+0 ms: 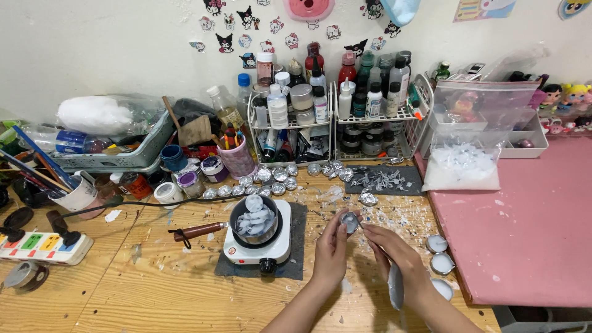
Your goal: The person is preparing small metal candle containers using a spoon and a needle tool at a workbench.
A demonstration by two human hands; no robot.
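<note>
Worktop [185,296] of pale wood carries it all, and your hands meet near its front edge, toward the right side where the pink mat [524,234] begins. Left of them on the dark pad sits the small white hotplate [259,250], with its pot [254,221] full of pale lumps, handle pointing left. Your left hand [331,254] pinches a little round foil cup [350,221] at its fingertips, held up above the wood. Your right hand [398,259] is closed around a silver tool [395,288]; its broad end hangs back toward you and its long axis runs up and left, straight to the cup. So the cup lies just above-left of your right fingers, tip and rim about touching, though I can't tell for sure. Three white-filled cups [439,259] wait beside your right wrist.
</note>
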